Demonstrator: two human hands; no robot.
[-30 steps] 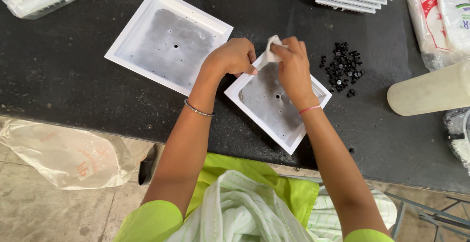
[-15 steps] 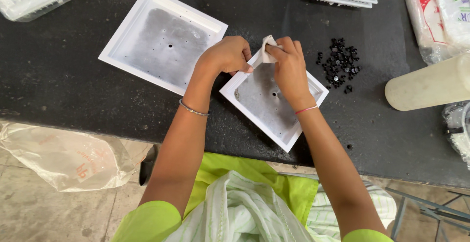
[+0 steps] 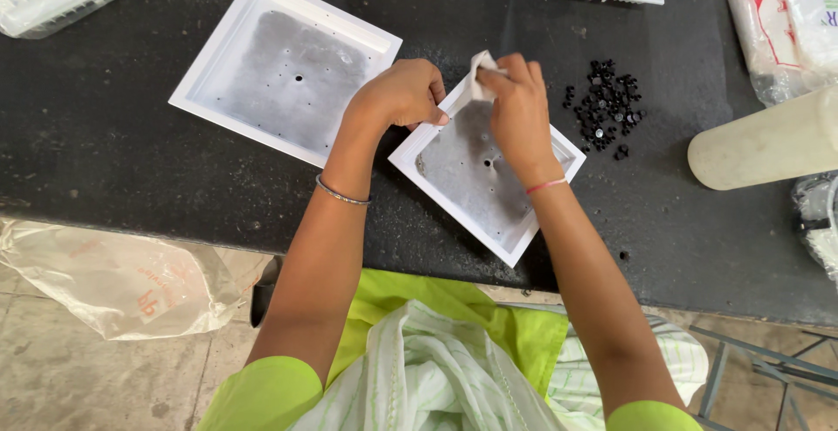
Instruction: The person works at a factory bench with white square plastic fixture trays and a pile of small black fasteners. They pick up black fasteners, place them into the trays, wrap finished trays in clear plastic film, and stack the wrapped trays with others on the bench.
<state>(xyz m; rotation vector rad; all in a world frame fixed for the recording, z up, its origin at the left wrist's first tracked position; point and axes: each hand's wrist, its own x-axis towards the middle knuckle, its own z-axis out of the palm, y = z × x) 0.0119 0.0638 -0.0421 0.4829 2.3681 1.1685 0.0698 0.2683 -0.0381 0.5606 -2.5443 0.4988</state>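
On the black table (image 3: pixel 131 152), plastic bags (image 3: pixel 768 21) lie at the far right corner. A big white tray (image 3: pixel 284 69) sits left. A smaller white tray (image 3: pixel 489 178) lies in the middle. The left hand (image 3: pixel 401 95) grips its edge tight. The right hand (image 3: pixel 519 108) pinches a small white piece (image 3: pixel 482 69). Little black bits (image 3: pixel 607 104) lie beside.

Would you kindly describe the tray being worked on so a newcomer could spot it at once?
On the black table lie two white square trays. The tray in question is the smaller one at the front edge, turned cornerwise. Unlike the larger tray, both hands are on it.
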